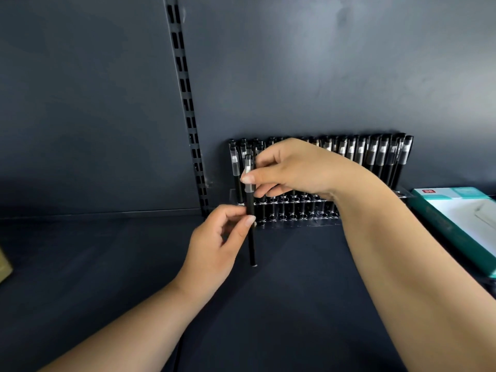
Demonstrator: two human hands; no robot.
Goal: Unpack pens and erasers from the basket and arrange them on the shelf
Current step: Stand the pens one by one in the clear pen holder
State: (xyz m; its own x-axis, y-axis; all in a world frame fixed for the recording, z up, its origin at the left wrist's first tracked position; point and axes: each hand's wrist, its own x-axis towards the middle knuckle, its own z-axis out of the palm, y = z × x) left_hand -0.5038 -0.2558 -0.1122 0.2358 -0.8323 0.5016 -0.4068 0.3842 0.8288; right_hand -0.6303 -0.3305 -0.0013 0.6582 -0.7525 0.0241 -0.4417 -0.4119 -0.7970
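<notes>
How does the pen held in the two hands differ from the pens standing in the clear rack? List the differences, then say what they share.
1. The held pen is gripped by the left hand and right hand; the rack pens are untouched.
2. The held pen hangs in front of the clear rack; the rack pens sit in it.
3. The held pen is alone; the rack pens stand in rows.

Shared: black barrels, clear caps, upright pose.

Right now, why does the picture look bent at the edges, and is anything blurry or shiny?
Head view: the wide-angle lens bows the slotted metal upright and stretches both forearms. The black pen with a clear cap, pinched by left hand and right hand, is fairly sharp. Light glints off the clear acrylic pen rack and washes out the white-and-teal box; the dark shelf is dim.
</notes>
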